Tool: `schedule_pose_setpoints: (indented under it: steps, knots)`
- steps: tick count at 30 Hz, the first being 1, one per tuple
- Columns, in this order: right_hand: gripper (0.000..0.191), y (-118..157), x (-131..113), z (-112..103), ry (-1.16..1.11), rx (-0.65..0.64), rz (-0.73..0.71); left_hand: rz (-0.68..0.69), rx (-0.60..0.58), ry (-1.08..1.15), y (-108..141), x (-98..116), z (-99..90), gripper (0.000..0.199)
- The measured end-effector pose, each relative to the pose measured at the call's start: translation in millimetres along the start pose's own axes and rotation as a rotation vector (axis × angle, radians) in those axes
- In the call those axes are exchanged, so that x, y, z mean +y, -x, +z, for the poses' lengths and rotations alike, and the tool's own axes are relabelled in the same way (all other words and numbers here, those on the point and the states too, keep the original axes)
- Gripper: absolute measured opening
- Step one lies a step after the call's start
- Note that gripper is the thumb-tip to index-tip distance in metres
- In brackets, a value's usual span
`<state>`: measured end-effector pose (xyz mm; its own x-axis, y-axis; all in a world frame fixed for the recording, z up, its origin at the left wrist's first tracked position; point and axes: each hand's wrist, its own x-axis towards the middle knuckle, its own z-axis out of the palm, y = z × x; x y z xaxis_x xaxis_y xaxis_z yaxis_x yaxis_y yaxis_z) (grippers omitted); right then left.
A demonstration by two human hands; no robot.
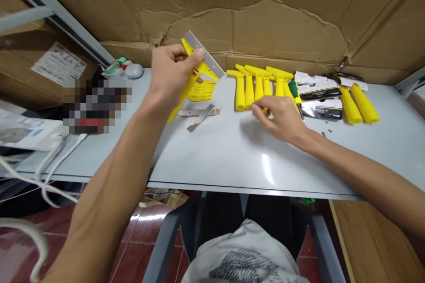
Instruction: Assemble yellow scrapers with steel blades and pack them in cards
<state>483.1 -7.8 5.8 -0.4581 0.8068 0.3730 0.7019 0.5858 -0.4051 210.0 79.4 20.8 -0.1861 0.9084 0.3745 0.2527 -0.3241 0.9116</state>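
Raised above the table, my left hand is closed around a yellow scraper. A flat metal blade lies along its head, under my thumb. My right hand hovers low over the table, with thumb and fingertips drawn together. Whatever those fingertips hold, if anything, is too small to make out. Just behind it stands a row of yellow scraper handles. A screwdriver with a green and yellow grip lies beside the right hand, partly hidden. Below the left hand are several yellow head pieces and loose metal blades.
Black-and-white packets and two more yellow handles lie on the right. Tiny dark screws are scattered nearby. Cardboard walls off the back. White cables hang at the left edge, near a blurred-out item.
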Motion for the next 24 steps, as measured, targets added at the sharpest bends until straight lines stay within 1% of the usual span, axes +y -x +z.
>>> schedule_pose_setpoints:
  steps: [2, 3, 5, 6, 7, 9, 10, 11, 12, 15, 16, 17, 20, 22, 24]
  knots:
    - [0.029, -44.0, -13.0, 19.0, 0.167, -0.161, -0.103, 0.026, 0.055, -0.007, -10.7, -7.4, -8.5, 0.072]
    - [0.028, -68.7, -18.9, 29.2, 0.244, -0.207, -0.145, 0.048, 0.079, -0.024, -15.1, -10.0, -12.7, 0.075]
    - [0.026, -117.3, -27.8, 48.2, 0.279, -0.241, -0.197, 0.068, 0.114, -0.036, -23.1, -13.9, -20.5, 0.078]
    - [0.028, -138.5, -30.9, 56.6, 0.269, -0.238, -0.195, 0.058, 0.121, -0.021, -27.0, -15.8, -24.0, 0.081]
    - [0.033, -156.5, -33.6, 64.4, 0.259, -0.224, -0.190, 0.039, 0.129, -0.005, -31.1, -18.1, -27.5, 0.085]
    - [0.034, -180.7, -38.8, 79.3, 0.244, -0.226, -0.185, -0.005, 0.135, 0.015, -40.2, -24.0, -34.4, 0.094]
    - [0.045, -187.2, -41.6, 86.7, 0.235, -0.219, -0.196, -0.016, 0.143, 0.015, -45.1, -27.6, -38.0, 0.097]
    - [0.051, -190.8, -44.5, 93.9, 0.230, -0.220, -0.208, -0.014, 0.146, 0.013, -49.8, -31.4, -41.5, 0.098]
    - [0.052, -192.3, -47.3, 100.7, 0.228, -0.228, -0.221, 0.000, 0.150, 0.013, -54.1, -35.0, -44.6, 0.098]
    - [0.039, -190.4, -52.4, 115.8, 0.241, -0.308, -0.236, 0.055, 0.160, 0.026, -60.7, -42.0, -49.0, 0.091]
    - [0.041, -189.3, -52.7, 118.5, 0.248, -0.348, -0.234, 0.056, 0.170, 0.031, -60.5, -42.4, -48.2, 0.088]
    - [0.045, -188.2, -52.4, 119.9, 0.254, -0.384, -0.231, 0.047, 0.176, 0.034, -59.4, -42.1, -46.5, 0.083]
    - [0.045, -184.8, -48.2, 118.4, 0.261, -0.450, -0.227, -0.011, 0.191, 0.034, -54.0, -39.1, -38.4, 0.070]
    - [0.046, -181.2, -43.5, 114.3, 0.257, -0.462, -0.233, -0.030, 0.187, 0.042, -51.8, -38.5, -33.9, 0.065]
    - [0.051, -176.4, -37.7, 109.3, 0.253, -0.466, -0.234, -0.026, 0.178, 0.046, -51.1, -40.1, -31.3, 0.064]
